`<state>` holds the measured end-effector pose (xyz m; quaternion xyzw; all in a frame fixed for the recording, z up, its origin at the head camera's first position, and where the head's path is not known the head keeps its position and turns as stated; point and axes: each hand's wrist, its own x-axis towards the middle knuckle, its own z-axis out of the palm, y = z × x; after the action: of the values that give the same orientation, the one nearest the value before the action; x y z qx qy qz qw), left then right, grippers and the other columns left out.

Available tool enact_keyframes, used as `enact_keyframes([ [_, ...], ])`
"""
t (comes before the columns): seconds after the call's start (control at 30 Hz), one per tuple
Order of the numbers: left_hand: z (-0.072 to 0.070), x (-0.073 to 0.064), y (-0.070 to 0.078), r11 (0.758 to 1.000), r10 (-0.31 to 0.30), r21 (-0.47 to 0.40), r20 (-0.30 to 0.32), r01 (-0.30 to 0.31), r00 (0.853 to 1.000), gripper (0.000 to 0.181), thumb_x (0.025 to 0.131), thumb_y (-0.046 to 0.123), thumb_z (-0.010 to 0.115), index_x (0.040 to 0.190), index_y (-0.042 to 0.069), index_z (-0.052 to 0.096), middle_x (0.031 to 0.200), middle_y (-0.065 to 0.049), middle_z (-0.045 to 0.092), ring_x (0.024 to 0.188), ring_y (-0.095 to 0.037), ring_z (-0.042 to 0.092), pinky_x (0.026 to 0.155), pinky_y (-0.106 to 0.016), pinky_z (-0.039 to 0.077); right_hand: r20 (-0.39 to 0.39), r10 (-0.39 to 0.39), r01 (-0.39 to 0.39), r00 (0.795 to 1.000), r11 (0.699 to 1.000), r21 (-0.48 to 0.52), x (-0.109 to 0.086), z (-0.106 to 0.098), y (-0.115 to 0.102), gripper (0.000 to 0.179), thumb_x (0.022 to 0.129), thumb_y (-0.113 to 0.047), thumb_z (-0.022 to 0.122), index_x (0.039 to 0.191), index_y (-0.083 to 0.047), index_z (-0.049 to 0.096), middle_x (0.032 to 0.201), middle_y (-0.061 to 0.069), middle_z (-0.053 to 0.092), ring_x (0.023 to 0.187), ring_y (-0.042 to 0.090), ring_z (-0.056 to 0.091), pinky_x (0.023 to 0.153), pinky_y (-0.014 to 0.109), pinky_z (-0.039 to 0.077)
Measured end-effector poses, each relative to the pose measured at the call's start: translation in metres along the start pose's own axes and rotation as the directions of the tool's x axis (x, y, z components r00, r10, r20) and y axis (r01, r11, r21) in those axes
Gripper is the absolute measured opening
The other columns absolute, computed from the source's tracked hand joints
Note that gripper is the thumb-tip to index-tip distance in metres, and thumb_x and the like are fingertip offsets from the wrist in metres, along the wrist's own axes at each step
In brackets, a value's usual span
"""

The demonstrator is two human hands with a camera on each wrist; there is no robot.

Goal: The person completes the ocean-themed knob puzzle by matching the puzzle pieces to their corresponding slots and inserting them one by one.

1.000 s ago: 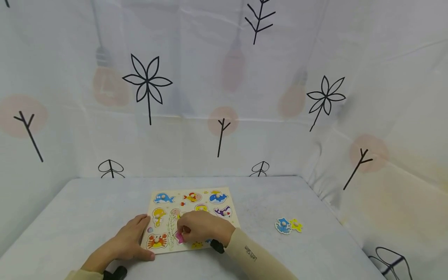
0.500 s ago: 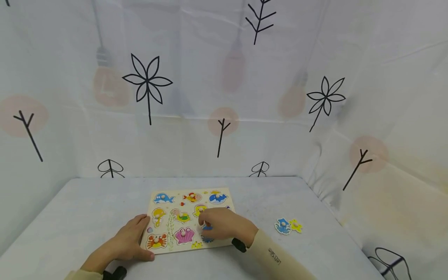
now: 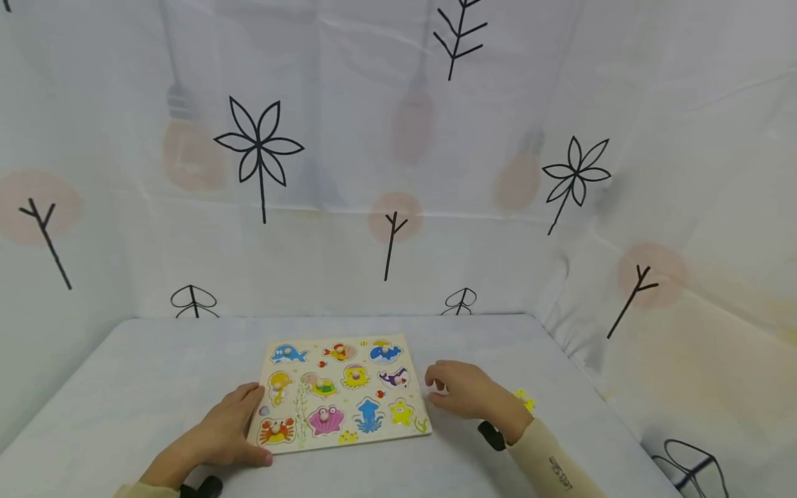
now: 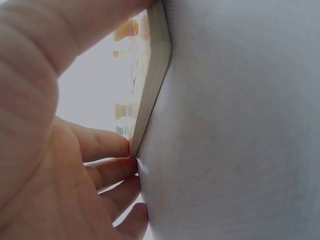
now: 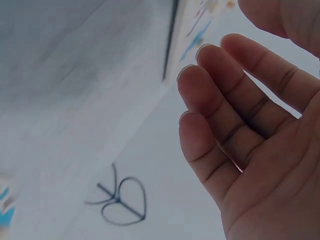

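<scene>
A wooden sea-animal puzzle board (image 3: 336, 443) lies flat on the table. Several knobbed pieces sit in it, among them a pink shell (image 3: 326, 420) and a red crab (image 3: 277, 431). The squid (image 3: 369, 415) and starfish (image 3: 402, 412) pictures on it show no knobs. My left hand (image 3: 221, 432) rests at its near left corner, fairly straight fingers touching the left edge and thumb at the front edge. To the right of the board hovers my right hand (image 3: 467, 391), fingers loosely bent, holding nothing. A loose yellow starfish piece (image 3: 525, 399) peeks out behind my right wrist.
A white cloth covers the table (image 3: 174, 360), and a patterned white curtain (image 3: 336, 263) hangs behind it. At the lower left of the right wrist view a blurred blue-and-white piece (image 5: 6, 215) is partly cut off.
My right hand has moved right, from over the pink shell, across the squid picture and off the board. It now hides the loose blue squid piece in the head view. My left hand stays put.
</scene>
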<state>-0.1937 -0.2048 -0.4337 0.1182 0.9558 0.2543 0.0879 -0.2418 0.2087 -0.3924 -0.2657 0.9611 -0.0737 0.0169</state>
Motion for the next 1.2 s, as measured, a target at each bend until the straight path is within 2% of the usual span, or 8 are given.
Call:
enact_keyframes([
  [0.27, 0.0, 0.0, -0.001, 1.0, 0.005, -0.005, 0.0, -0.005, 1.0, 0.122, 0.052, 0.055, 0.088, 0.141, -0.008, 0.035, 0.145, -0.03, 0.029, 0.13, -0.051, 0.029, 0.104, -0.066, 0.027, -0.089, 0.019, -0.02, 0.996, 1.0, -0.003, -0.024, 0.003, 0.039, 0.012, 0.085, -0.026, 0.069, 0.093, -0.019, 0.063, 0.079, -0.011, 0.05, 0.069, 0.005, 0.045, 0.06, 0.027, 0.043],
  [0.6, -0.001, 0.0, 0.0, 1.0, -0.002, -0.002, 0.007, 0.002, 1.0, 0.121, 0.052, 0.055, 0.088, 0.141, -0.009, 0.035, 0.145, -0.03, 0.029, 0.13, -0.05, 0.029, 0.104, -0.066, 0.027, -0.136, 0.092, -0.083, 0.986, 0.994, 0.068, -0.042, 0.005, 0.069, 0.01, 0.084, -0.021, 0.07, 0.091, -0.017, 0.064, 0.077, -0.01, 0.049, 0.069, 0.006, 0.045, 0.06, 0.028, 0.042],
  [1.0, 0.0, 0.0, -0.001, 1.0, 0.018, 0.008, -0.013, -0.018, 1.0, 0.122, 0.052, 0.056, 0.087, 0.141, -0.009, 0.035, 0.144, -0.029, 0.03, 0.13, -0.05, 0.029, 0.104, -0.065, 0.026, -0.111, 0.159, -0.148, 0.981, 0.984, 0.094, -0.046, 0.006, 0.086, 0.01, 0.083, -0.018, 0.069, 0.091, -0.015, 0.064, 0.079, -0.008, 0.052, 0.071, 0.01, 0.047, 0.063, 0.032, 0.044],
  [1.2, 0.001, 0.001, -0.002, 1.0, 0.004, 0.007, -0.007, -0.004, 1.0, 0.122, 0.052, 0.056, 0.088, 0.141, -0.008, 0.035, 0.144, -0.029, 0.03, 0.13, -0.05, 0.029, 0.105, -0.065, 0.026, -0.087, 0.174, -0.166, 0.981, 0.981, 0.1, -0.05, 0.005, 0.091, 0.01, 0.083, -0.018, 0.07, 0.089, -0.015, 0.064, 0.079, -0.006, 0.053, 0.072, 0.011, 0.048, 0.063, 0.032, 0.044],
])
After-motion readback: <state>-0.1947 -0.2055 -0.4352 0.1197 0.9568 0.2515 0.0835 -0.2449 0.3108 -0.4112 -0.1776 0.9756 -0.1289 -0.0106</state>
